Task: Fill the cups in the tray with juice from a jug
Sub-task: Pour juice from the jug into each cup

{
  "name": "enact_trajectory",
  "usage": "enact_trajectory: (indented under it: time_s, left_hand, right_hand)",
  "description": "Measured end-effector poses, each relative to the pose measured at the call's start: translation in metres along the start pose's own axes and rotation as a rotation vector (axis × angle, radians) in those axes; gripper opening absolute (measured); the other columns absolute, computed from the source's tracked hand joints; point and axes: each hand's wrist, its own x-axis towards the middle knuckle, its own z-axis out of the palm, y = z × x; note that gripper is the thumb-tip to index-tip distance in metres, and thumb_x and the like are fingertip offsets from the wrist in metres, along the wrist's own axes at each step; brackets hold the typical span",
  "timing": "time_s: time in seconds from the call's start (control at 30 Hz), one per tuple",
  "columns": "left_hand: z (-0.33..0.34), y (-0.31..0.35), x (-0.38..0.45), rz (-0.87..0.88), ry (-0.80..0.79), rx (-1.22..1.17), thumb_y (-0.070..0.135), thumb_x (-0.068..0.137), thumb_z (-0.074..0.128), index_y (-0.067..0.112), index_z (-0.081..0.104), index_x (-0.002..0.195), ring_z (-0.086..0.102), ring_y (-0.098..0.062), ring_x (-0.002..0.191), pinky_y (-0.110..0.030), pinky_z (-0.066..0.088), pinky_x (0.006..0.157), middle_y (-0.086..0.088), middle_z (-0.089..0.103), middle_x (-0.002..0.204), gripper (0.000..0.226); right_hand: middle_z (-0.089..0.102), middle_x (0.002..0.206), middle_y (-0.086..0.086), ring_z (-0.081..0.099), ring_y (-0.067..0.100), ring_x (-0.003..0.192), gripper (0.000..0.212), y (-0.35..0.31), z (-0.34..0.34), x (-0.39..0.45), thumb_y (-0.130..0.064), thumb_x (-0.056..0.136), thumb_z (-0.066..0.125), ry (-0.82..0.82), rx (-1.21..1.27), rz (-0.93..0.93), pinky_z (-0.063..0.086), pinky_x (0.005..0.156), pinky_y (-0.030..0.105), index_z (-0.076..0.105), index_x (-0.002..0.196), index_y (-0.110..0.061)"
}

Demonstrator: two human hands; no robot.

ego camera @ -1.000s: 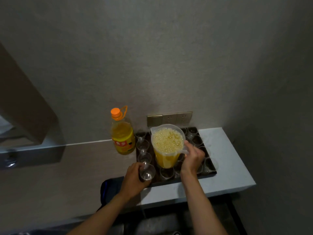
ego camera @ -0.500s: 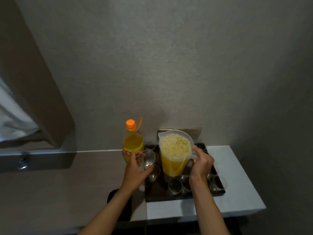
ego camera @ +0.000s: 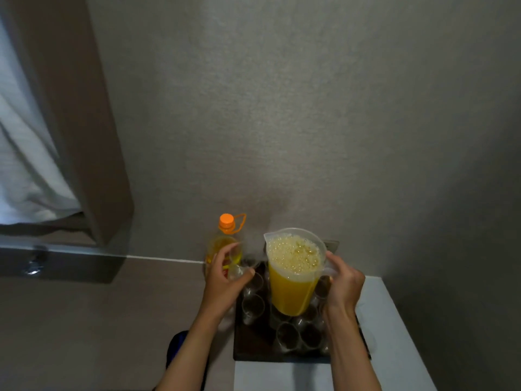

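Two hands, jug (ego camera: 293, 280), lifted cup (ego camera: 236, 262)

A dark rectangular tray (ego camera: 245, 351) lies on a white table (ego camera: 377, 328) against the wall. Clear plastic cups (ego camera: 287, 334) stand in it. 1 orange-capped juice bottle (ego camera: 224, 244) stands left of the clear plastic jug (ego camera: 291, 286).

dim, soft, grainy view with darkened corners.

Dim grey textured wall (ego camera: 282, 108), white curtain (ego camera: 25, 165), white table (ego camera: 394, 348)
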Motion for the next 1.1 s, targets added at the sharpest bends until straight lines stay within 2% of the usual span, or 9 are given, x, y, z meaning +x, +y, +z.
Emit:
enact_trajectory:
  time_s: [0.1, 0.2, 0.5, 0.57, 0.7, 0.77, 0.83, 0.97, 1.1]
  left_hand:
    - [0.0, 0.003, -0.004, -0.006, 0.024, -0.038, 0.021, 0.077, 0.089, 0.042, 0.059, 0.128, 0.059, -0.009, 0.124, -0.029, 0.054, 0.099, 0.01, 0.06, 0.136, 0.063]
    - [0.001, 0.005, -0.006, -0.023, 0.017, -0.055, 0.024, 0.075, 0.091, 0.042, 0.06, 0.128, 0.06, -0.008, 0.123, -0.029, 0.054, 0.099, 0.011, 0.062, 0.136, 0.064]
    - [0.004, 0.008, -0.011, -0.014, -0.024, -0.059, 0.018, 0.079, 0.087, 0.039, 0.06, 0.13, 0.058, -0.005, 0.125, -0.017, 0.053, 0.089, 0.014, 0.061, 0.136, 0.062]
    - [0.003, 0.006, -0.012, -0.014, -0.028, -0.064, 0.019, 0.079, 0.088, 0.039, 0.059, 0.13, 0.058, -0.007, 0.126, -0.021, 0.053, 0.092, 0.015, 0.061, 0.136, 0.062]
    - [0.002, 0.002, -0.012, -0.029, -0.05, -0.059, 0.026, 0.079, 0.088, 0.039, 0.058, 0.133, 0.057, -0.012, 0.129, -0.044, 0.053, 0.104, 0.014, 0.061, 0.137, 0.064]
    - [0.002, 0.001, -0.013, -0.036, -0.054, -0.059, 0.028, 0.078, 0.088, 0.039, 0.057, 0.134, 0.056, -0.013, 0.13, -0.047, 0.052, 0.104, 0.014, 0.06, 0.138, 0.065]
    - [0.002, 0.001, -0.014, -0.043, -0.056, -0.056, 0.028, 0.079, 0.088, 0.041, 0.057, 0.134, 0.055, -0.011, 0.13, -0.041, 0.054, 0.103, 0.016, 0.059, 0.138, 0.065]
    - [0.003, 0.005, -0.017, -0.053, -0.049, -0.051, 0.031, 0.077, 0.088, 0.044, 0.057, 0.13, 0.054, -0.003, 0.127, -0.011, 0.051, 0.087, 0.022, 0.058, 0.135, 0.063]
    - [0.004, 0.004, -0.019, -0.06, -0.025, -0.083, 0.03, 0.076, 0.089, 0.043, 0.058, 0.129, 0.057, -0.004, 0.124, -0.017, 0.052, 0.089, 0.025, 0.059, 0.13, 0.063]
  right_hand:
    - [0.058, 0.049, 0.0, 0.056, 0.008, 0.046, 0.028, -0.003, 0.001, 0.002, -0.008, 0.092, 0.067, -0.019, -0.037, 0.011, 0.044, 0.054, 0.026, 0.068, 0.064, -0.004]
    - [0.059, 0.055, 0.006, 0.057, 0.02, 0.056, 0.028, -0.004, 0.0, 0.004, -0.009, 0.091, 0.069, -0.042, -0.057, 0.014, 0.044, 0.057, 0.03, 0.07, 0.063, -0.005]
    - [0.06, 0.049, 0.001, 0.055, 0.02, 0.052, 0.029, -0.006, 0.004, 0.005, -0.012, 0.09, 0.071, -0.099, -0.197, -0.005, 0.043, 0.059, 0.032, 0.069, 0.062, -0.005]
    - [0.058, 0.047, 0.001, 0.053, 0.022, 0.054, 0.031, -0.006, 0.004, 0.005, -0.014, 0.09, 0.072, -0.11, -0.238, -0.015, 0.042, 0.061, 0.034, 0.069, 0.061, -0.005]
    - [0.056, 0.049, 0.004, 0.052, 0.025, 0.056, 0.036, -0.005, 0.004, 0.006, -0.017, 0.09, 0.073, -0.12, -0.29, -0.031, 0.043, 0.063, 0.04, 0.068, 0.055, -0.009]
    - [0.054, 0.047, 0.004, 0.05, 0.025, 0.056, 0.038, -0.005, 0.003, 0.007, -0.018, 0.09, 0.073, -0.128, -0.328, -0.044, 0.042, 0.063, 0.041, 0.066, 0.053, -0.009]
    - [0.055, 0.05, 0.01, 0.051, 0.026, 0.057, 0.038, -0.005, 0.003, 0.007, -0.02, 0.09, 0.073, -0.141, -0.354, -0.051, 0.045, 0.064, 0.046, 0.067, 0.055, -0.006]
    - [0.061, 0.058, 0.015, 0.057, 0.03, 0.061, 0.036, -0.003, 0.003, 0.01, -0.023, 0.09, 0.073, -0.152, -0.391, -0.044, 0.056, 0.072, 0.06, 0.069, 0.061, -0.002]
    - [0.06, 0.054, 0.01, 0.055, 0.028, 0.058, 0.035, -0.001, 0.003, 0.013, -0.028, 0.088, 0.072, -0.167, -0.427, -0.072, 0.05, 0.065, 0.051, 0.071, 0.057, -0.012]
